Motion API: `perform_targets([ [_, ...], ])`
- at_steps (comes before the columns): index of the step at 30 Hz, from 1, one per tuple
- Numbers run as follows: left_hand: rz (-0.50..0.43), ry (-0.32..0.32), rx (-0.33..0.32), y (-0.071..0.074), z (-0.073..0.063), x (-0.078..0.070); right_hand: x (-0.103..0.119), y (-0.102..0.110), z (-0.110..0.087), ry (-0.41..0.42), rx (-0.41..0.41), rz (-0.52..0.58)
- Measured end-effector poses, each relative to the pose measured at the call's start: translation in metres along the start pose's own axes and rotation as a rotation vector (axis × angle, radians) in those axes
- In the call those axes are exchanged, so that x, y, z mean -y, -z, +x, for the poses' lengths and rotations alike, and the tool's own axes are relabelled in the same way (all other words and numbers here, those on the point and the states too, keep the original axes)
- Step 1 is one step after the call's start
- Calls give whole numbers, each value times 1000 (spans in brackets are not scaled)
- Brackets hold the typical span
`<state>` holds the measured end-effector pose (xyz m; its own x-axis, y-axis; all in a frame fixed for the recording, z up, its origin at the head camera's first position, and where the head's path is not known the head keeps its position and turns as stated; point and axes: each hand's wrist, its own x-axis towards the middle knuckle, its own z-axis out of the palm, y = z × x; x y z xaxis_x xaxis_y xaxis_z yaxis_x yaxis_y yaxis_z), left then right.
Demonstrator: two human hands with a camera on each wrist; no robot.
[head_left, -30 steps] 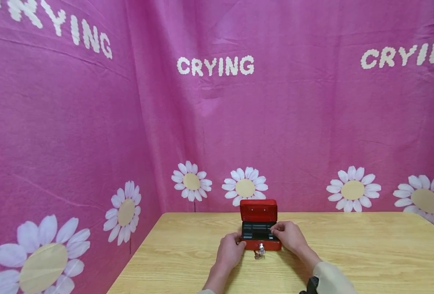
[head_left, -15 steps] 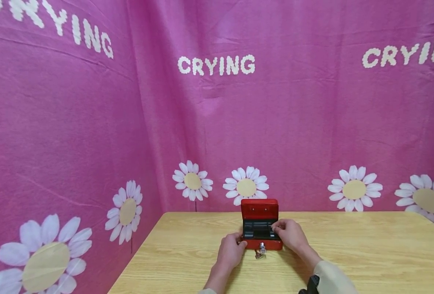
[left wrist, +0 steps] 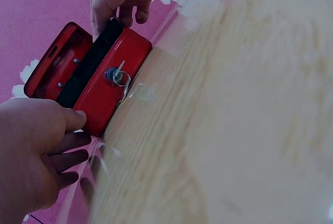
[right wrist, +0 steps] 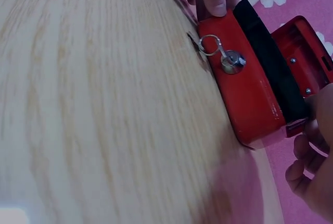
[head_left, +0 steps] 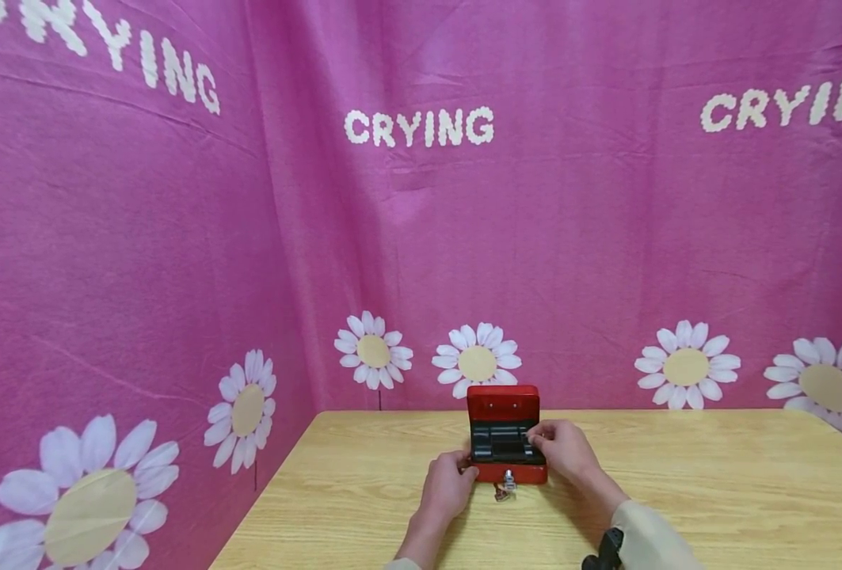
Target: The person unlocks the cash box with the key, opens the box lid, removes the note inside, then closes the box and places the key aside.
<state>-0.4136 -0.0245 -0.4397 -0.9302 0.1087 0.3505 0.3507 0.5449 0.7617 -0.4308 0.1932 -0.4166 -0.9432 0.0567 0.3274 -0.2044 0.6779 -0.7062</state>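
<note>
Inside the open red box point(head_left: 490, 473) on the table point(head_left: 706, 499), the black tray point(head_left: 489, 454), judged light, stiff and slick, suits lifting by its end walls: the left hand point(head_left: 449, 486) grips the box's near-left corner, the right hand point(head_left: 567, 451) pinches the tray's right end.

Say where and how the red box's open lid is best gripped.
The lid is probably best gripped at the middle of its top edge, from above. It stands raised at the back of the red box, so that edge is uppermost, and neither the left hand nor the right hand covers it.
</note>
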Motion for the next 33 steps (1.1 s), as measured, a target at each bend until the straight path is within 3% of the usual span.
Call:
perform_targets([
  [9,-5,-20,-8,1,1,1,0,19,1,57,19,18],
  [33,-31,-5,14,1,1,0,-37,64,-8,160,45,9],
])
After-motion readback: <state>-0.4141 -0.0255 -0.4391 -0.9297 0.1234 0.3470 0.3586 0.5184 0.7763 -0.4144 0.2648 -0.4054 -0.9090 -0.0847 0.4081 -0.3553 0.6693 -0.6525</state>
